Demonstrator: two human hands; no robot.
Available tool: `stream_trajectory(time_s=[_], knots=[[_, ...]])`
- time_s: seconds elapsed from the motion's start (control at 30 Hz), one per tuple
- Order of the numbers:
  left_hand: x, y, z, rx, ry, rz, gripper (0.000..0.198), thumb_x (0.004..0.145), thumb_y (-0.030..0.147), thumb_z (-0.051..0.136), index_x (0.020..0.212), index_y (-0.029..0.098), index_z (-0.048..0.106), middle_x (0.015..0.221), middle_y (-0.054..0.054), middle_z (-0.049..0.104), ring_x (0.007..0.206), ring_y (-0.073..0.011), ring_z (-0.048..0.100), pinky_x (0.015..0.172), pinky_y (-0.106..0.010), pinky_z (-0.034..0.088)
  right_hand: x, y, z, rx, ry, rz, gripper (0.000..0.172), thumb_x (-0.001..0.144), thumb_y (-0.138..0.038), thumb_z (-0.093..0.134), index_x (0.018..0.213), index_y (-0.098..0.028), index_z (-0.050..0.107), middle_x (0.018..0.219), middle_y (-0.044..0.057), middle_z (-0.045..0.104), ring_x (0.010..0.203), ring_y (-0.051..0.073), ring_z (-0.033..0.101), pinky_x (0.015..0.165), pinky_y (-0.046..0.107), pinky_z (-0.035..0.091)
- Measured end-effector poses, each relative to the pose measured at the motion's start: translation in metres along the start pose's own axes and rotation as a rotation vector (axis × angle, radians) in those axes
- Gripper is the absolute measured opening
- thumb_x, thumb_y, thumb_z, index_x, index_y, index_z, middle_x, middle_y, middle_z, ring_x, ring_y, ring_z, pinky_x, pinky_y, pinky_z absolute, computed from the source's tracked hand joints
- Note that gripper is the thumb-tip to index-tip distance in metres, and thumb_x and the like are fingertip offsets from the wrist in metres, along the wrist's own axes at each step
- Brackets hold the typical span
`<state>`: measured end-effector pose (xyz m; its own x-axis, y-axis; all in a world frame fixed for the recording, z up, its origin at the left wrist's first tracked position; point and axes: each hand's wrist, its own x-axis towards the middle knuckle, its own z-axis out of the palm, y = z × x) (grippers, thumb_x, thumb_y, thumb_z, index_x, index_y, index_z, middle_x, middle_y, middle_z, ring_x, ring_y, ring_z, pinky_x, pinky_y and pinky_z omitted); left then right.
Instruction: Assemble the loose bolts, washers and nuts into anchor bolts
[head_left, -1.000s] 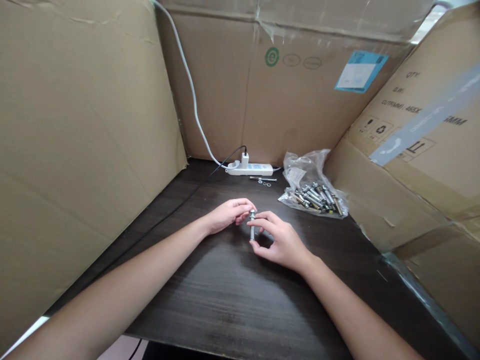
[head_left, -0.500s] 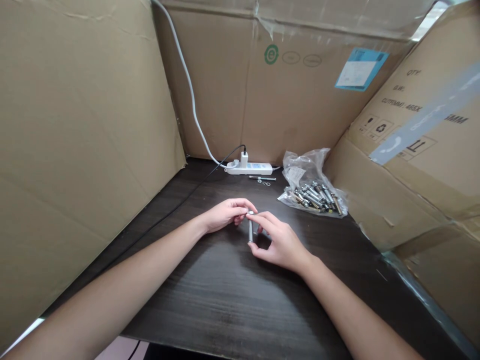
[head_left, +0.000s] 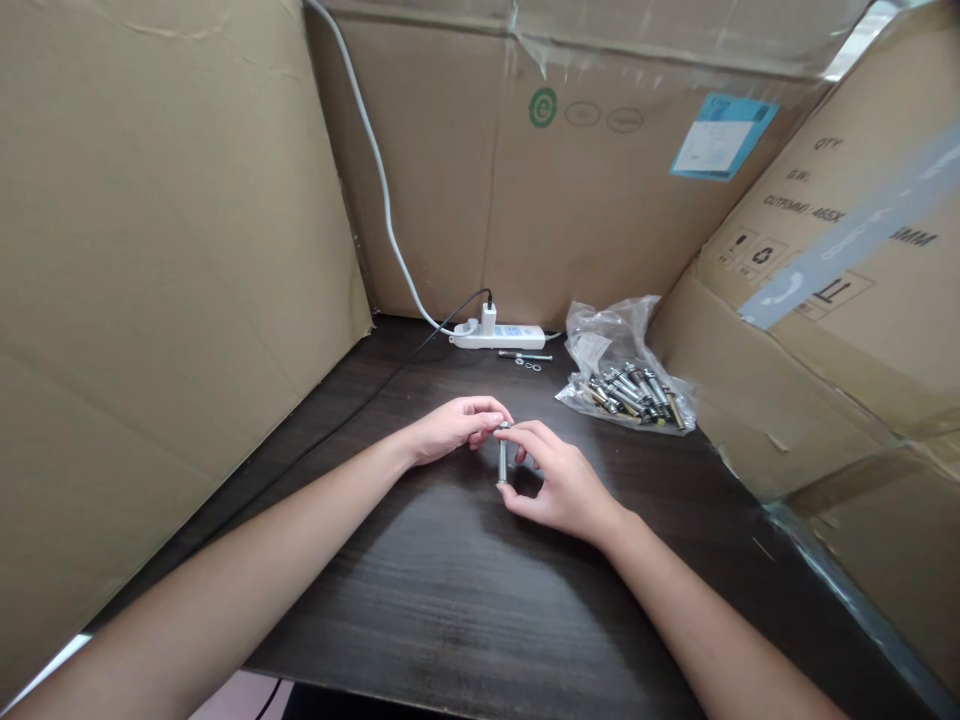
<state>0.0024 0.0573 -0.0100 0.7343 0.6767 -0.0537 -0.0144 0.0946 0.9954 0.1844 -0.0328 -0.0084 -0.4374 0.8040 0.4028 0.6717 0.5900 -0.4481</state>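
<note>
**Head view: a bolt held upright between both hands, over the middle of the bench.**
The bolt (head_left: 502,462) stands with its long axis nearly vertical in the picture, lower end just above the dark bench (head_left: 450,610). It lies between the hands, with neither clearly nearer. The right hand (head_left: 561,482) grasps it from the right, thumb under the lower end and fingers curled over the top. The left hand (head_left: 452,428) comes in from the left, palm down, fingertips pinched on the upper end; whether they hold a small part there is too small to tell. Both forearms angle inward. Well apart, behind and to the right, lies a bag (head_left: 626,380) of more bolts. A loose bolt (head_left: 525,356) and washers (head_left: 532,366) sit by the power strip (head_left: 499,336), with boxes (head_left: 150,300) all round.
</note>
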Motion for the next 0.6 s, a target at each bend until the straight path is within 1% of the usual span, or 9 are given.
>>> stream_trajectory(time_s=[0.2,0.33,0.4,0.47,0.53,0.57,0.6], knots=[[-0.002,0.0,-0.002,-0.03,-0.014,-0.005,0.028,0.08,0.034,0.063,0.097,0.011,0.064,0.066,0.002,0.048,0.058,-0.0075,0.037,0.055,-0.022,0.032,0.0,0.0,0.001,0.004,-0.002,0.003,0.052,0.072,-0.022,0.063,0.123,-0.024,0.051,0.115,0.007,0.058,0.08,0.016,0.06,0.074,0.031,0.054],[-0.001,-0.002,-0.002,-0.041,-0.015,-0.004,0.029,0.081,0.033,0.061,0.102,0.013,0.062,0.066,0.003,0.047,0.057,-0.0074,0.037,0.055,-0.022,0.032,0.0,0.001,0.0,0.006,0.008,0.004,0.052,0.072,-0.022,0.063,0.123,-0.024,0.05,0.115,0.007,0.058,0.08,0.016,0.06,0.072,0.031,0.054],[0.003,-0.003,-0.003,-0.05,0.012,-0.005,0.031,0.082,0.033,0.058,0.106,0.014,0.059,0.066,0.003,0.046,0.056,-0.0078,0.037,0.054,-0.021,0.031,0.001,0.002,-0.001,0.009,0.017,0.013,0.052,0.073,-0.022,0.062,0.124,-0.025,0.05,0.114,0.007,0.058,0.079,0.016,0.061,0.071,0.031,0.054],[0.006,-0.003,-0.002,-0.036,0.062,-0.001,0.028,0.083,0.035,0.053,0.103,0.015,0.055,0.066,0.003,0.045,0.054,-0.0085,0.038,0.052,-0.021,0.031,0.001,0.004,-0.002,0.008,0.037,0.029,0.052,0.073,-0.022,0.062,0.124,-0.025,0.05,0.113,0.007,0.058,0.079,0.016,0.061,0.071,0.031,0.054],[0.002,0.0,0.004,0.097,0.151,0.0,0.02,0.084,0.034,0.05,0.093,0.017,0.051,0.066,0.004,0.045,0.054,-0.0094,0.038,0.052,-0.022,0.032,0.001,0.007,-0.002,0.004,0.069,0.042,0.052,0.073,-0.022,0.062,0.124,-0.024,0.05,0.113,0.007,0.058,0.079,0.016,0.061,0.07,0.031,0.054],[-0.004,0.002,0.01,0.217,0.199,-0.002,0.016,0.085,0.034,0.048,0.087,0.018,0.049,0.066,0.004,0.045,0.054,-0.01,0.039,0.052,-0.022,0.032,0.001,0.008,-0.002,0.004,0.087,0.044,0.053,0.073,-0.022,0.062,0.124,-0.024,0.05,0.114,0.007,0.058,0.078,0.016,0.061,0.07,0.031,0.054],[-0.014,0.005,0.018,0.395,0.259,0.01,0.014,0.084,0.032,0.05,0.082,0.018,0.048,0.066,0.003,0.046,0.056,-0.0109,0.04,0.053,-0.023,0.033,0.001,0.01,-0.003,0.005,0.107,0.045,0.054,0.072,-0.022,0.062,0.125,-0.024,0.05,0.114,0.008,0.057,0.078,0.016,0.06,0.07,0.031,0.054]])
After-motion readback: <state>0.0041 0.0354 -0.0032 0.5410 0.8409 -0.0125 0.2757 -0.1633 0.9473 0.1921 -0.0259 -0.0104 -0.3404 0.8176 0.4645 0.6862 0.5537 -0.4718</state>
